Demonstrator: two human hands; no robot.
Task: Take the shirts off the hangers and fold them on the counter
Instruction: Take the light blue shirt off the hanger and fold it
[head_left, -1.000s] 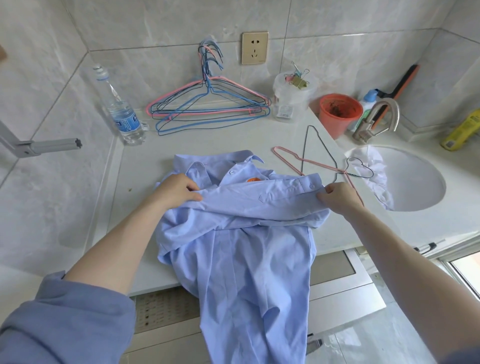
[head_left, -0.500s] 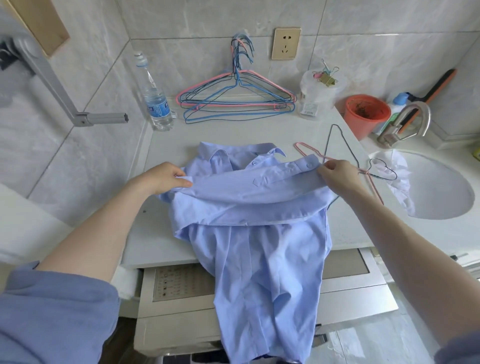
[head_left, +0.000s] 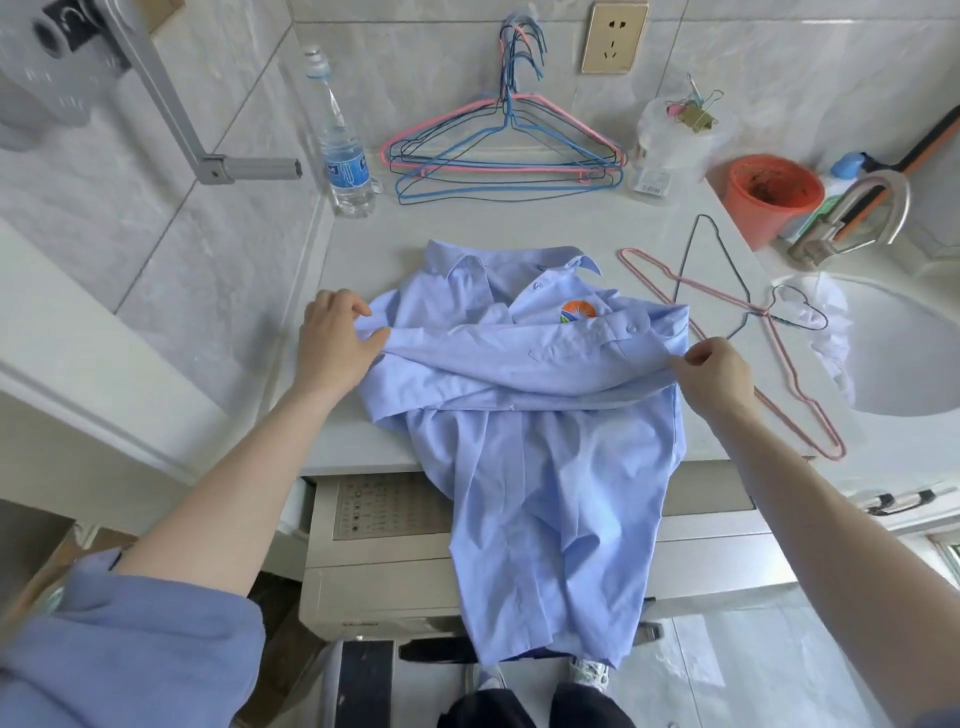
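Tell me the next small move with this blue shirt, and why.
Probably lay the sleeve flat across the shirt and let go. The left hand grips the shirt at its left edge, the right hand pinches the sleeve's far end, and the sleeve spans the chest. The tail hanging off the counter would come after.

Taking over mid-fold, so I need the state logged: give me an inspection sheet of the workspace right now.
Surface: pale counter, shirt on it, tail hanging over the front edge.
Job's things: shirt sleeve folded across the chest; two loose hangers at right; hanger stack at the wall.
Clutter: water bottle, orange cup, bagged clips.
Hands: left hand and right hand each grip an end of the folded sleeve.
Cables: nothing seen.
Surroundings: sink and faucet at right, white appliance below.
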